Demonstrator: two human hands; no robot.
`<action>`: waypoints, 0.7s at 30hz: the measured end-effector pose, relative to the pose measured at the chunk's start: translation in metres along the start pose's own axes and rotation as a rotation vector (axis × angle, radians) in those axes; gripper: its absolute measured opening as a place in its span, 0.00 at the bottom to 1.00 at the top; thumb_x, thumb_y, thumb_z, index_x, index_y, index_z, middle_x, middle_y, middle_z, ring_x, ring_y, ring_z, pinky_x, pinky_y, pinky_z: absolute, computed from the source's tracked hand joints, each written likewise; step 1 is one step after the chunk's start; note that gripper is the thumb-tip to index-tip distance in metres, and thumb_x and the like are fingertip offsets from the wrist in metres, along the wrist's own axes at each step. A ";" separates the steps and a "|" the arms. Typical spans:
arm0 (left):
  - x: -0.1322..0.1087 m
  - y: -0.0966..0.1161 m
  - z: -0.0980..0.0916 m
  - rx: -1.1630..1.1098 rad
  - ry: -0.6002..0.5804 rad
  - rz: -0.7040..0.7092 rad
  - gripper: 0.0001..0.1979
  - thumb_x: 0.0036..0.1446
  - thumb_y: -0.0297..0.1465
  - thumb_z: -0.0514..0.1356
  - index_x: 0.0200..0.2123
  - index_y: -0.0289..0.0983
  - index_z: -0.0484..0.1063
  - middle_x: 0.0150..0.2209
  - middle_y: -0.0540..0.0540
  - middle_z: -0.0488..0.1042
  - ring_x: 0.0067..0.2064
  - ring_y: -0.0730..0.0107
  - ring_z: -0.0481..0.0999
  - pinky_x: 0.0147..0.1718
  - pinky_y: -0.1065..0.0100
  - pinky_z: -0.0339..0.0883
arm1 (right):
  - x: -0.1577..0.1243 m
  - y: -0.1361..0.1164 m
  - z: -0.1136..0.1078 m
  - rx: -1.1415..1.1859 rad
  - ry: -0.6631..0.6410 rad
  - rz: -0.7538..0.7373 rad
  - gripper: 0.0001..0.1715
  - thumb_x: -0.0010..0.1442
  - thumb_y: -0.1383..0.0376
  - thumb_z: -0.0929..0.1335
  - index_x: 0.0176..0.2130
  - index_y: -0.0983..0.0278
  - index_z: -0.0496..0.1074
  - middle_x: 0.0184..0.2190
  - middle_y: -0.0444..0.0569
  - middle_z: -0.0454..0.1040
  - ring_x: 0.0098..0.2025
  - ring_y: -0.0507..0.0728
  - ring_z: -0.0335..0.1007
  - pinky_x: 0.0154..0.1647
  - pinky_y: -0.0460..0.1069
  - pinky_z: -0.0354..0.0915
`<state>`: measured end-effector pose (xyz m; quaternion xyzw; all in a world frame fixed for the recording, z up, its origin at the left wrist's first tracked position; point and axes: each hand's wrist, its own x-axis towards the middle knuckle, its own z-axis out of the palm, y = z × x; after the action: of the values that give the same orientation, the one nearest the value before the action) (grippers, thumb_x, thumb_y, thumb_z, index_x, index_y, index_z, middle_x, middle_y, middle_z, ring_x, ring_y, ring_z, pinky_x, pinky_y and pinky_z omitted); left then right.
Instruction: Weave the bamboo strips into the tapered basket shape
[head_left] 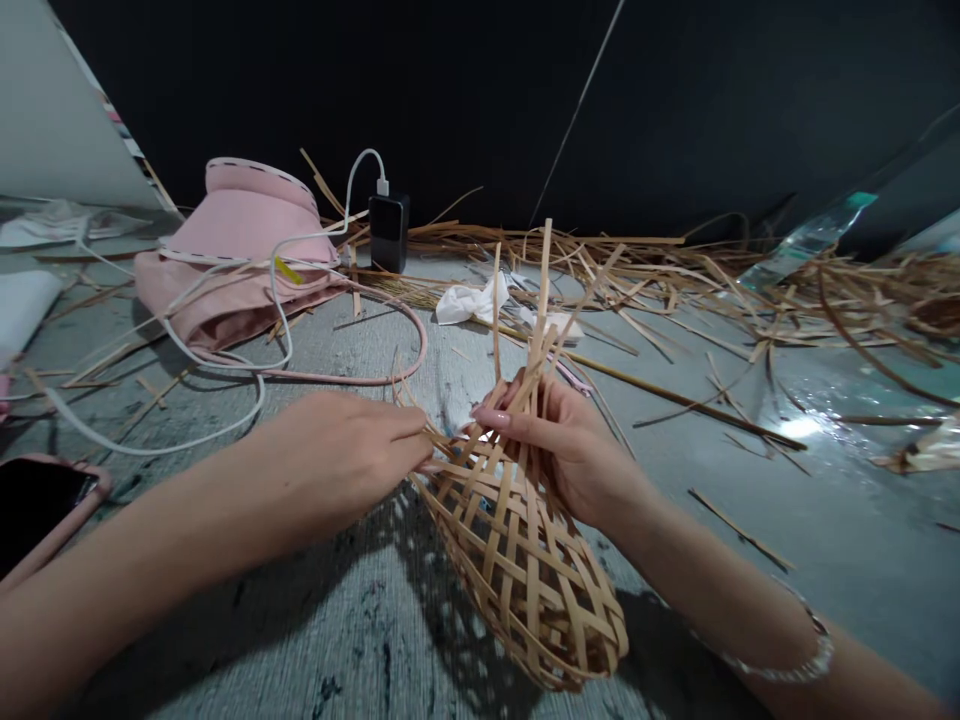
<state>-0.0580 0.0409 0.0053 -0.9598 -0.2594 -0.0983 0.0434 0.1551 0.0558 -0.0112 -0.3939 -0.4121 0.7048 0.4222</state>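
A woven bamboo basket (525,560) with an open lattice hangs between my two hands, its rounded end toward me. Loose strip ends stick up from its far end. My right hand (555,425) is closed on the upright strips, thumb on the near side. At the far left edge of the weave, my left hand (360,445) pinches the basket with its fingers pressed together. Its fingertips are partly hidden, so the exact strip they grip does not show.
A pink sun visor (251,215), a black power bank (389,232) with a white cable (274,290), and crumpled tissue (472,300) lie beyond. Bamboo strips (645,285) pile along the dark wall. A phone (45,510) is at left, a plastic bottle (806,240) at right.
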 end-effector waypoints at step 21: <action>-0.002 -0.021 -0.005 -0.641 -0.290 -0.273 0.12 0.59 0.22 0.52 0.39 0.37 0.74 0.32 0.49 0.78 0.31 0.72 0.76 0.29 0.73 0.61 | 0.011 -0.001 -0.013 -0.063 -0.143 0.069 0.11 0.45 0.68 0.78 0.26 0.65 0.73 0.22 0.44 0.77 0.23 0.49 0.73 0.26 0.42 0.70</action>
<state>-0.0712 0.0577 0.0102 -0.8852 -0.3447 -0.0422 -0.3097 0.1635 0.0697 -0.0167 -0.3697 -0.4492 0.7320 0.3546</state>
